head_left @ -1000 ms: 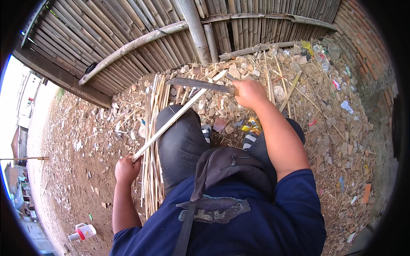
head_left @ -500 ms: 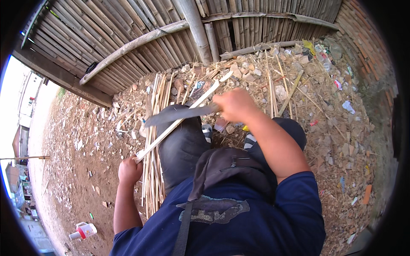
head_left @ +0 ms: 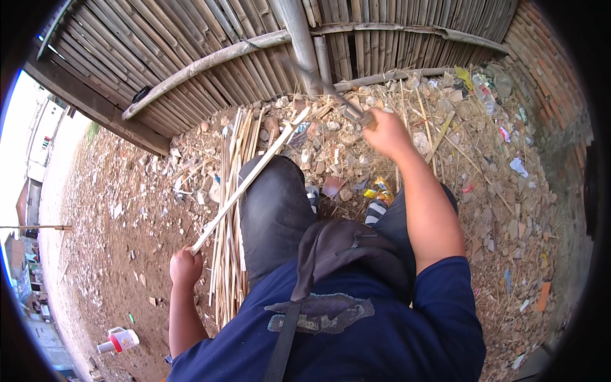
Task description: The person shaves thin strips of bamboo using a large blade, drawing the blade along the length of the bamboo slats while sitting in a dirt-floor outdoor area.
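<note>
The left hand grips one end of a long pale bamboo strip slanting over the knee; the right hand clenches a blurred metal blade above its far end.

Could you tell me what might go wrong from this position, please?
The right hand has the blade raised over the bamboo strip, which lies across the left knee; a missed stroke could hit the leg. The left hand grips the strip's near end, in line with a glancing blade.

Motion-blurred blade above right hand
</note>
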Tool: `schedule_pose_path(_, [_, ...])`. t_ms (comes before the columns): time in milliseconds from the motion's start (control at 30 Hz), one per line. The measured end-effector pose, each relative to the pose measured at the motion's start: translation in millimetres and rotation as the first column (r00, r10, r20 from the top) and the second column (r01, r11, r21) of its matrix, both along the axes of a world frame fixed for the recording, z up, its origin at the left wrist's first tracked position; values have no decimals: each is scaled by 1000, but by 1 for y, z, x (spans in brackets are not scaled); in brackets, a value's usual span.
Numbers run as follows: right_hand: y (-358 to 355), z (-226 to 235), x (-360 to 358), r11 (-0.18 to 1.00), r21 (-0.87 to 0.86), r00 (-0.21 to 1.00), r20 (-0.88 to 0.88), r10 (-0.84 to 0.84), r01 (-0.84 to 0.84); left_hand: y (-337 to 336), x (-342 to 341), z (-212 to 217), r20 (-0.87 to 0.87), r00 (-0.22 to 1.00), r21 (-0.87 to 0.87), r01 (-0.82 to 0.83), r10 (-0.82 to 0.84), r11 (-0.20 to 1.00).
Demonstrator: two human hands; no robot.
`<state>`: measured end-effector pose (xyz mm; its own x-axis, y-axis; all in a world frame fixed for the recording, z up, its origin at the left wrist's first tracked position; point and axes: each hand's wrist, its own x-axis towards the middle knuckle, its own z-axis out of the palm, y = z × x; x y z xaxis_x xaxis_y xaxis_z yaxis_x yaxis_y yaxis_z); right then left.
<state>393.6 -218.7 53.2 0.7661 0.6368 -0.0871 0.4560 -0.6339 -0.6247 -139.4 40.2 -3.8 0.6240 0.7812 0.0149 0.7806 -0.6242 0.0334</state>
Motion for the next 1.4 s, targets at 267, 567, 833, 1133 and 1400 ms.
schedule_pose_path(267, [17, -7, -67, 866, -118, 712, 523, 470, -485, -16, 41, 16, -40, 999, 21, -31, 32, 999])
schedule_pose_path(567, [-18, -36, 43, 986, -74, 978, 155, -138, 150, -22, -4, 1, -4, 994, 3, -107, 107, 994])
schedule_pose_path(833, [19, 3, -62, 910, -124, 836, 362, 412, -395, -25, 47, 13, -59, 997, 58, -51, 55, 997])
schedule_pose_path(1133, [12, -23, -21, 982, -155, 969, 208, 137, -106, -28, 55, 15, -70, 997, 44, -17, 20, 999])
schedule_pose_path(1400, [20, 7, -65, 892, -185, 830, 327, 452, -413, -30, 48, 5, -56, 998, 45, -18, 20, 999])
